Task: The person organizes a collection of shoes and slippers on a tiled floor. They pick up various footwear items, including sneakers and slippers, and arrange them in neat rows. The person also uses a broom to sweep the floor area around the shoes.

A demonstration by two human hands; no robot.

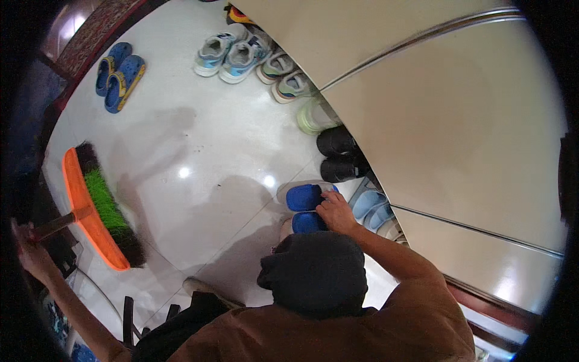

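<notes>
At the left edge, my left hand (34, 250) is closed round the handle of a broom (73, 184). The broom has an orange head with black and green bristles and stands tilted on the floor. My right hand (335, 211) reaches to a pair of blue slippers (303, 198) beside the cabinet. Its fingers are bent onto the farther slipper near the opening. The nearer slipper is partly covered by a dark cap (313, 271) in front of it.
A beige cabinet (446, 127) fills the right side. Along its base stand grey-blue sneakers (244, 57), black shoes (338, 142) and light blue slippers (368, 205). Blue clogs (123, 81) lie at the far left on the pale tiled floor (199, 133).
</notes>
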